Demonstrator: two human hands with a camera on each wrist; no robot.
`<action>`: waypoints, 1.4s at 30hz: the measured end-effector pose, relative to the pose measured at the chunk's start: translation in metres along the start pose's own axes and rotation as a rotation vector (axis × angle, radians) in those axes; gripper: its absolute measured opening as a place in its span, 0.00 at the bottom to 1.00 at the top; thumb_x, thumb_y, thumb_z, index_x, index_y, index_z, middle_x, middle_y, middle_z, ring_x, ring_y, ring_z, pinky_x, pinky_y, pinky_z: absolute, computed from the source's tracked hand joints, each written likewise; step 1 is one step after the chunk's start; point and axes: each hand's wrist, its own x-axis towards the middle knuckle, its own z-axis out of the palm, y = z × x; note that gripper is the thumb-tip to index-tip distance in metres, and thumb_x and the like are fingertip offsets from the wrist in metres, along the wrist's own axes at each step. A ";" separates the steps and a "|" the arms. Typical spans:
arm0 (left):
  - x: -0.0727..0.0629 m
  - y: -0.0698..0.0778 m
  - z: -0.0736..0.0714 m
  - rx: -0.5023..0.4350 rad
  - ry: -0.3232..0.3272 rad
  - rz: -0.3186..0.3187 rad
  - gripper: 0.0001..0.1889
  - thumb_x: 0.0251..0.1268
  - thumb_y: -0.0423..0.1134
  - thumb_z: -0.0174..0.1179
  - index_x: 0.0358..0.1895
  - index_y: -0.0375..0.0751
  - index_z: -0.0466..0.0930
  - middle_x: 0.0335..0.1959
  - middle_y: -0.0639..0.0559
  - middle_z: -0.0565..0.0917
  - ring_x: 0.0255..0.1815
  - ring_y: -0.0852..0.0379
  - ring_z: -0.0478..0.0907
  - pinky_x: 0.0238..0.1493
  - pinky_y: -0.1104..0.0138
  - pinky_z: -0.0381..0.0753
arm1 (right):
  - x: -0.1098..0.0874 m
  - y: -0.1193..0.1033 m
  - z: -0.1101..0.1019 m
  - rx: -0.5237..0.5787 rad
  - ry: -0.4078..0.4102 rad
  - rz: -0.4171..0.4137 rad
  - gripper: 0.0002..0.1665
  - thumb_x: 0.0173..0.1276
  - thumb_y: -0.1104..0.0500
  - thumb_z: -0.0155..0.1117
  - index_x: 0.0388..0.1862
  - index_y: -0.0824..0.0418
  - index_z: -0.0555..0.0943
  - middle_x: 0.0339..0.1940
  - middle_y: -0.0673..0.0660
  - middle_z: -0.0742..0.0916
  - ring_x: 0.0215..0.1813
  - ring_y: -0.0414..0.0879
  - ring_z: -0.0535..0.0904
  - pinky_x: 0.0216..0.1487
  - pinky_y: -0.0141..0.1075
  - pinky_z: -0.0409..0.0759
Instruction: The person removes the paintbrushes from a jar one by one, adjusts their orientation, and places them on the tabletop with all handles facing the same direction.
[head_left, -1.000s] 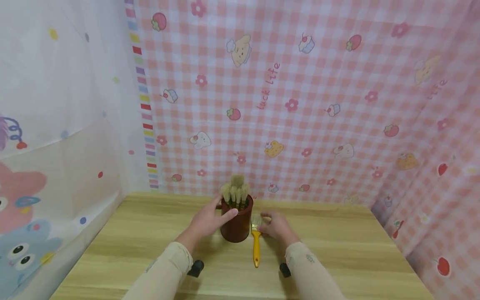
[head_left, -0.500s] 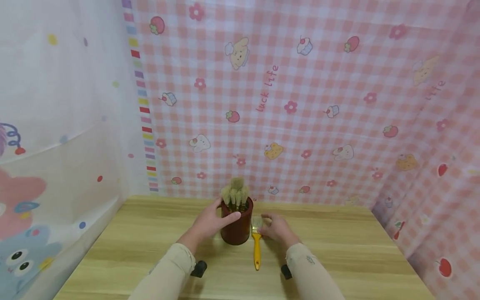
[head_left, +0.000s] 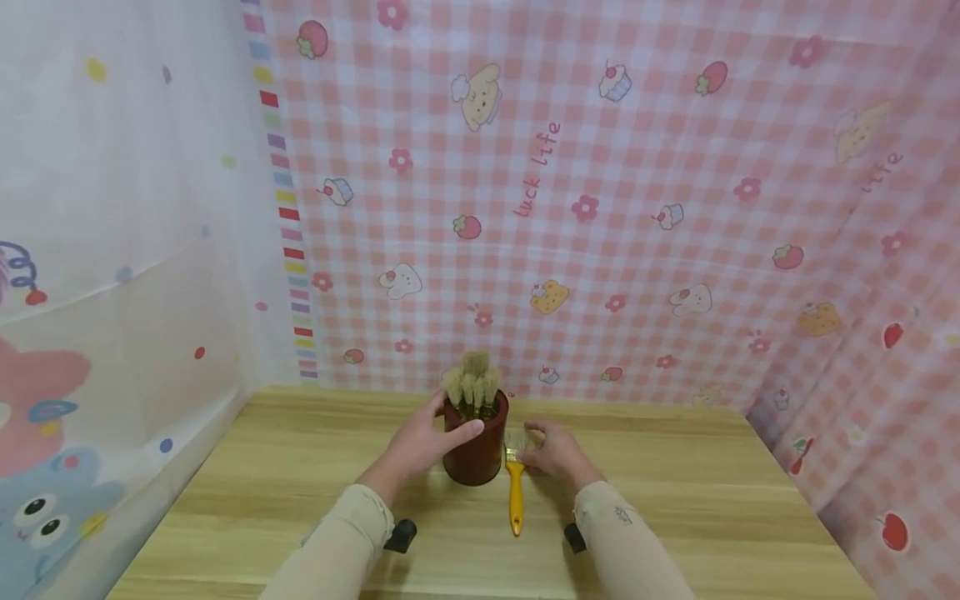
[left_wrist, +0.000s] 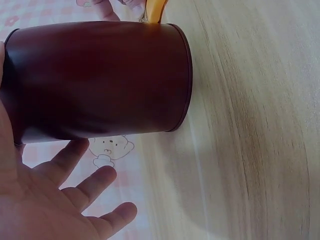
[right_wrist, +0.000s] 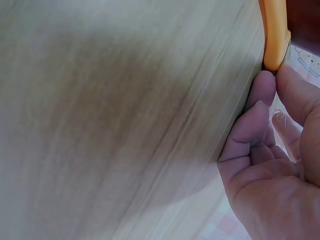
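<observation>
A dark reddish-brown cylindrical brush pot (head_left: 475,454) stands upright on the table, with several pale-bristled brushes (head_left: 474,385) poking out of its top. My left hand (head_left: 415,443) holds it by the upper part, thumb across the near side by the rim. In the left wrist view the other fingers of the left hand (left_wrist: 47,195) spread along the pot's far side. Just right of the pot lies a yellow-handled paintbrush (head_left: 516,492), its handle pointing toward me. My right hand (head_left: 558,452) pinches it near the metal band; thumb and fingertips meet at the handle (right_wrist: 275,40) in the right wrist view.
The wood-grain table (head_left: 675,492) extends to both sides. A pink checked cloth (head_left: 600,250) hangs behind it and along the right, a white patterned cloth (head_left: 172,292) on the left. Black wrist-worn pieces (head_left: 401,536) sit below the sleeves.
Both hands, the pot and the paintbrush keep nearly the same places. Only the head view has shifted slightly.
</observation>
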 end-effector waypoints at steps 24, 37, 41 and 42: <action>-0.002 0.002 0.005 -0.002 -0.017 -0.012 0.54 0.63 0.75 0.67 0.88 0.66 0.52 0.83 0.47 0.70 0.83 0.36 0.66 0.77 0.34 0.67 | -0.008 0.006 -0.006 0.037 -0.010 -0.002 0.38 0.73 0.63 0.74 0.79 0.66 0.72 0.43 0.63 0.92 0.37 0.47 0.92 0.44 0.40 0.90; -0.001 0.004 0.000 0.003 -0.025 -0.001 0.52 0.64 0.75 0.66 0.87 0.71 0.51 0.80 0.48 0.74 0.80 0.37 0.70 0.75 0.34 0.70 | -0.010 -0.060 -0.049 0.122 -0.010 -0.222 0.39 0.80 0.46 0.68 0.84 0.52 0.68 0.70 0.64 0.85 0.68 0.63 0.83 0.67 0.60 0.83; 0.000 0.002 -0.002 -0.004 -0.031 0.012 0.50 0.63 0.75 0.66 0.85 0.75 0.54 0.74 0.50 0.79 0.76 0.40 0.75 0.73 0.36 0.73 | -0.014 -0.081 -0.044 0.079 -0.051 -0.257 0.46 0.73 0.46 0.76 0.84 0.47 0.67 0.70 0.57 0.86 0.71 0.59 0.81 0.67 0.58 0.83; 0.000 0.002 -0.002 -0.006 -0.032 0.015 0.50 0.62 0.76 0.66 0.85 0.75 0.54 0.73 0.51 0.79 0.75 0.41 0.75 0.73 0.37 0.74 | -0.014 -0.084 -0.041 0.066 -0.050 -0.267 0.46 0.72 0.47 0.77 0.84 0.48 0.67 0.70 0.57 0.85 0.71 0.58 0.81 0.67 0.57 0.84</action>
